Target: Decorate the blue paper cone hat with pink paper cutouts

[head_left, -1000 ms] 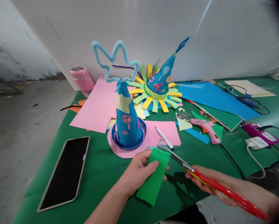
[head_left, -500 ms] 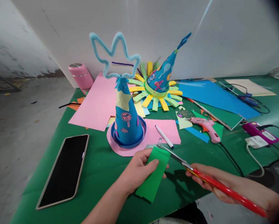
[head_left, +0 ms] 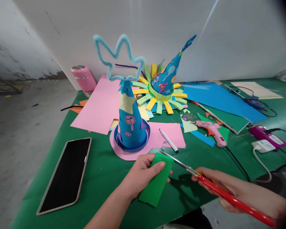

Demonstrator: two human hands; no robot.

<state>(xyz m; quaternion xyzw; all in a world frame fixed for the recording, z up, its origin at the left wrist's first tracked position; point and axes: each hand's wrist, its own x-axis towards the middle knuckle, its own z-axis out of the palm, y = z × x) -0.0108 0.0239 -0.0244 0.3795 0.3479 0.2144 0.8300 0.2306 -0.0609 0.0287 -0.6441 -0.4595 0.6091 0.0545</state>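
Scissors meet green paper above the green desk [head_left: 104, 190].
The left hand [head_left: 145, 175] pinches the green paper [head_left: 156, 187] between thumb and fingers; the right hand [head_left: 219, 186] is wrapped around the red-handled scissors [head_left: 193, 171], blades at the paper's top edge. Beyond stands a blue cone hat [head_left: 130, 127].

Two hats [head_left: 135, 128], one pair of scissors [head_left: 219, 190]

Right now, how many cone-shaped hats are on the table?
2. The nearer hat stands on pink paper, right of the phone; the farther hat leans near the wall, ringed by yellow and green strips. No others show.
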